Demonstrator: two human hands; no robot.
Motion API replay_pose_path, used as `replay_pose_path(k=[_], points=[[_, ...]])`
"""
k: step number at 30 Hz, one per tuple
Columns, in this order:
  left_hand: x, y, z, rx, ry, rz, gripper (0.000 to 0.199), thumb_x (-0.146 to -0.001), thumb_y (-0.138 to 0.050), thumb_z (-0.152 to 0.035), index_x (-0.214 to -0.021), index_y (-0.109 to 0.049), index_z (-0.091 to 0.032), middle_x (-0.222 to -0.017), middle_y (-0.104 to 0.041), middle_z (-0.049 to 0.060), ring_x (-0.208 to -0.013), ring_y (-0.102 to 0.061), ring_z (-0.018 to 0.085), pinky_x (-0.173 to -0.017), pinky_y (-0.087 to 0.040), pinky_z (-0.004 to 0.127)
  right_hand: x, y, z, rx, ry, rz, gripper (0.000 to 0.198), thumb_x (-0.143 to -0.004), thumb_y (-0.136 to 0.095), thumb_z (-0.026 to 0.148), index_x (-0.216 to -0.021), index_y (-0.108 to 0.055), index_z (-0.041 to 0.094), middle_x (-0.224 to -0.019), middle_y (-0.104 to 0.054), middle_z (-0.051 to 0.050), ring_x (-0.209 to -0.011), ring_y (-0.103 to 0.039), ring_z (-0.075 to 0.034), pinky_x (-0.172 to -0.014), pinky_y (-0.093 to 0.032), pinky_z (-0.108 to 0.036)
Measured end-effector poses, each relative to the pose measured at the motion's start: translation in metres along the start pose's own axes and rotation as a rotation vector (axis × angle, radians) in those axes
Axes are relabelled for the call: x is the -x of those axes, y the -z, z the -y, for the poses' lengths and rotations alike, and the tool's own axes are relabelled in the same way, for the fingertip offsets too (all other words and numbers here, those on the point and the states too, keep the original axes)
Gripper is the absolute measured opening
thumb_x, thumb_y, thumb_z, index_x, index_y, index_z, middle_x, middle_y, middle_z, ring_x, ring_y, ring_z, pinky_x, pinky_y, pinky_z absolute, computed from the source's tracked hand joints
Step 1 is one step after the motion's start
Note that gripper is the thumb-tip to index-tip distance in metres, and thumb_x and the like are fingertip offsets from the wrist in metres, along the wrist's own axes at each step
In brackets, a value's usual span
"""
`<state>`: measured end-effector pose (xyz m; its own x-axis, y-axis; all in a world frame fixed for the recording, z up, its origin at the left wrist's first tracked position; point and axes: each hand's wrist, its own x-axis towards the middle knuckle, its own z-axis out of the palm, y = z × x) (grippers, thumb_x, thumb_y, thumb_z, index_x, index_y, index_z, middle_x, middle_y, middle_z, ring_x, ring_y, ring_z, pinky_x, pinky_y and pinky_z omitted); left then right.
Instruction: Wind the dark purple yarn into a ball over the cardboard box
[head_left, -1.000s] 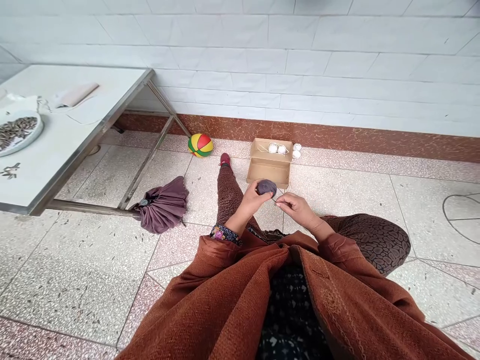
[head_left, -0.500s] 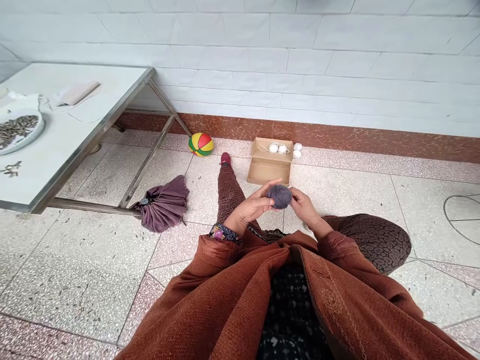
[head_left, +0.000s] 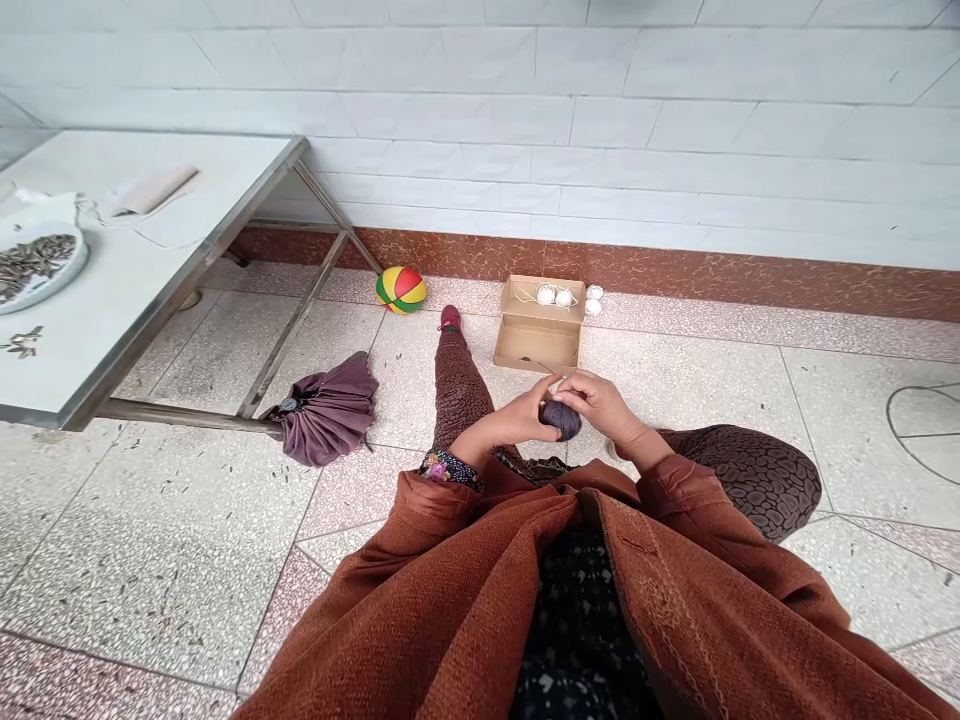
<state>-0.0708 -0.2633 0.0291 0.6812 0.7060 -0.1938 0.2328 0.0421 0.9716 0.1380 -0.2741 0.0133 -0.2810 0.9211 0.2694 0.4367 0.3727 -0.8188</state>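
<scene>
Between the person's legs, just above the speckled floor (head_left: 420, 390), the left hand (head_left: 521, 418) is holding a dark purple-grey yarn ball (head_left: 564, 422), its fingers curling around the ball's left side. The right hand (head_left: 602, 400) is meeting it from the other side, fingertips bunching narrowly at the top of the ball, close to the left thumb and fingers; whether they are pinching a strand I cannot tell. Both hands are staying apart from the open cardboard box (head_left: 536, 343), which is lying just beyond them on the floor. Two white yarn balls (head_left: 546, 294) are resting in its far half, and two more white balls (head_left: 594, 293) are sitting just to the right of the box. Over to the left, a red, yellow and green ball (head_left: 401, 290) is resting by the foot of the wall, near a red shoe (head_left: 450, 319). A folded purple umbrella (head_left: 334, 410) is lying beside the metal-framed table (head_left: 247, 152), whose top is bearing a shallow white dish (head_left: 81, 265) of small dark pieces (head_left: 34, 265).
</scene>
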Motion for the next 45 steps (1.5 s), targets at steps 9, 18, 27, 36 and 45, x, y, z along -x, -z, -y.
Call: replay_pose_path(k=[9,18,27,36,45], points=[[-0.002,0.007,-0.003,0.361,-0.010,-0.389,0.094,-0.072,-0.076,-0.033,-0.158,-0.039,-0.026,-0.137,-0.057,0.012,-0.115,-0.061,0.025,-0.099,-0.050,0.041,0.024,-0.014,-0.005,-0.019,-0.090,0.008,0.032,-0.101,-0.056,0.048,-0.083,-0.067,0.023,-0.079,-0.069,-0.004,-0.075,-0.063,-0.019,-0.074,-0.050,-0.032],[-0.001,0.001,0.003,-0.112,0.045,-0.122,0.112,-0.058,-0.081,-0.022,-0.161,-0.036,-0.018,-0.131,-0.062,0.012,-0.115,-0.061,0.028,-0.108,-0.046,0.045,0.001,0.005,0.000,0.097,0.013,0.054,0.029,-0.101,-0.061,0.046,-0.086,-0.072,0.024,-0.083,-0.069,-0.005,-0.079,-0.064,-0.021,-0.076,-0.050,-0.033],[0.003,0.005,-0.012,0.570,-0.014,-0.210,0.089,-0.070,-0.076,-0.036,-0.153,-0.045,-0.028,-0.134,-0.060,0.011,-0.110,-0.062,0.023,-0.093,-0.049,0.036,0.019,-0.008,-0.013,0.087,-0.067,0.012,0.030,-0.103,-0.053,0.046,-0.091,-0.069,0.024,-0.085,-0.071,-0.006,-0.081,-0.064,-0.022,-0.076,-0.051,-0.034],[0.000,0.006,0.003,0.023,0.086,-0.167,0.112,-0.058,-0.082,-0.026,-0.159,-0.036,-0.016,-0.121,-0.060,0.009,-0.098,-0.058,0.021,-0.098,-0.047,0.041,0.000,0.009,0.007,0.066,0.036,0.048,0.028,-0.101,-0.061,0.045,-0.087,-0.073,0.024,-0.081,-0.067,-0.004,-0.077,-0.062,-0.020,-0.074,-0.048,-0.033],[0.007,0.007,-0.014,0.638,-0.025,-0.183,0.088,-0.069,-0.077,-0.039,-0.152,-0.048,-0.029,-0.134,-0.060,0.010,-0.103,-0.062,0.021,-0.087,-0.049,0.033,0.015,-0.009,-0.007,0.005,-0.072,0.019,0.029,-0.102,-0.055,0.045,-0.088,-0.069,0.023,-0.084,-0.070,-0.005,-0.080,-0.065,-0.021,-0.076,-0.051,-0.033]])
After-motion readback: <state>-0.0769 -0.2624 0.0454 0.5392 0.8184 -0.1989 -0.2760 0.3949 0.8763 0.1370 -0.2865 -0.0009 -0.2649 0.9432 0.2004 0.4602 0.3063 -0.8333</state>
